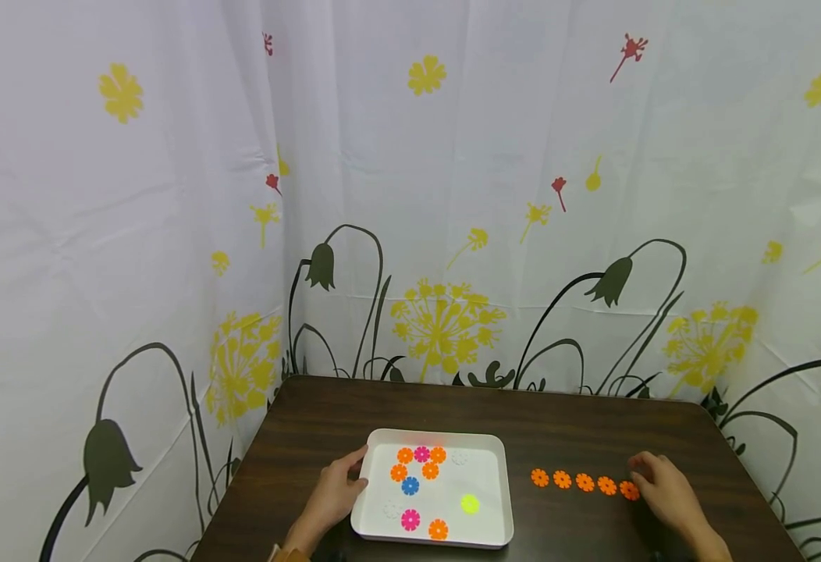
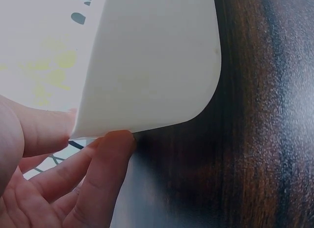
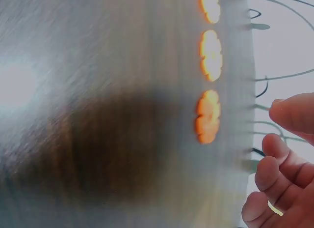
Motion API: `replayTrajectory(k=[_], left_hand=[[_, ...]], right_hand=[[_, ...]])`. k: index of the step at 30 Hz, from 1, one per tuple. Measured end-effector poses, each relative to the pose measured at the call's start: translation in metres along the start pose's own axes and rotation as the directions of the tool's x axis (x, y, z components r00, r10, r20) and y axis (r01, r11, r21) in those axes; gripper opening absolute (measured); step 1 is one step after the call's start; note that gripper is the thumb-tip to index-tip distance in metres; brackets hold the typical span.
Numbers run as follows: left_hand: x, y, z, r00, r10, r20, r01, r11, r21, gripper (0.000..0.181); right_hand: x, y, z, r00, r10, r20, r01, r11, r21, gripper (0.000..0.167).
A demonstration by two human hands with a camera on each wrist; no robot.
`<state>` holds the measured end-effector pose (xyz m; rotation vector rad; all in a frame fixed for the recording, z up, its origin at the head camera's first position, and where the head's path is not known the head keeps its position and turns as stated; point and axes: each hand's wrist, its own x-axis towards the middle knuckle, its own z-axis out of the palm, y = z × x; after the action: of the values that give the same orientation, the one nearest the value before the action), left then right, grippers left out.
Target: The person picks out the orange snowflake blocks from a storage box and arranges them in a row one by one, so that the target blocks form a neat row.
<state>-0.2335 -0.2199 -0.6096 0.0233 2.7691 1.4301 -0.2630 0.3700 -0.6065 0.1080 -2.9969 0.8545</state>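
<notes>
A white rectangular tray (image 1: 456, 540) lies on the table, with my left hand (image 1: 333, 490) at its left side. Thumb and fingers (image 2: 110, 161) hold the tray's edge in the left wrist view. Inside the tray are flower-shaped discs: several orange ones, two pink discs (image 1: 410, 520), a blue disc (image 1: 410, 486), a yellow disc (image 1: 470, 504) and pale, see-through ones. To the tray's right, several orange discs (image 1: 584, 482) form a row. My right hand (image 1: 666, 492) hovers beside the row's rightmost orange disc (image 3: 208, 117), its fingers loosely bent and nothing visible between them.
The dark wood-patterned table (image 1: 326, 406) carries the tray and the row. Behind it and at both sides hangs a white curtain (image 1: 523, 117) printed with yellow, red and green plants. Light glares off the tabletop in both wrist views.
</notes>
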Motion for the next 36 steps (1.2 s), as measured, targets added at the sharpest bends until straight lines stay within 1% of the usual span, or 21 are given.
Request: replayTrajectory(k=[7,10,16,18,20,24,26,31,36], left_hand=[[0.0,0.001,0.001,1.0,-0.014,0.005,0.014,1.0,0.002,0.058],[0.0,0.001,0.001,1.0,-0.009,0.002,0.009,1.0,0.001,0.058],[0.001,-0.001,0.001,1.0,0.002,-0.003,-0.002,1.0,0.006,0.057],[0.001,-0.002,0.001,1.0,0.0,0.002,0.0,1.0,0.002,0.057],[0.001,-0.002,0.001,1.0,-0.001,0.006,0.001,1.0,-0.004,0.057],[0.001,-0.004,0.001,1.0,-0.002,0.001,0.002,1.0,-0.007,0.058],[0.001,-0.004,0.001,1.0,-0.004,-0.003,0.004,1.0,0.001,0.058],[0.002,-0.003,0.001,1.0,-0.016,-0.001,0.016,1.0,0.009,0.058],[0.002,-0.003,0.001,1.0,-0.024,0.004,0.024,1.0,0.003,0.058]], right_hand=[[0.003,-0.013,-0.003,0.999,-0.033,-0.026,0.033,0.999,0.0,0.021],[0.005,-0.022,-0.004,0.999,-0.039,-0.029,0.039,0.999,0.006,0.023],[0.012,-0.046,-0.001,1.0,-0.011,0.012,0.01,0.996,0.09,0.024],[0.014,-0.055,0.003,1.0,-0.029,0.01,0.028,0.993,0.111,0.022],[0.016,-0.067,0.007,0.998,-0.06,0.005,0.059,0.992,0.113,0.019],[0.019,-0.09,0.016,0.994,-0.11,0.018,0.107,0.988,0.116,0.015],[0.02,-0.101,0.02,0.991,-0.133,0.032,0.129,0.985,0.112,0.014],[0.025,-0.124,0.032,0.98,-0.196,0.036,0.191,0.976,0.105,0.01],[0.028,-0.142,0.047,0.972,-0.223,0.066,0.214,0.969,0.122,0.011]])
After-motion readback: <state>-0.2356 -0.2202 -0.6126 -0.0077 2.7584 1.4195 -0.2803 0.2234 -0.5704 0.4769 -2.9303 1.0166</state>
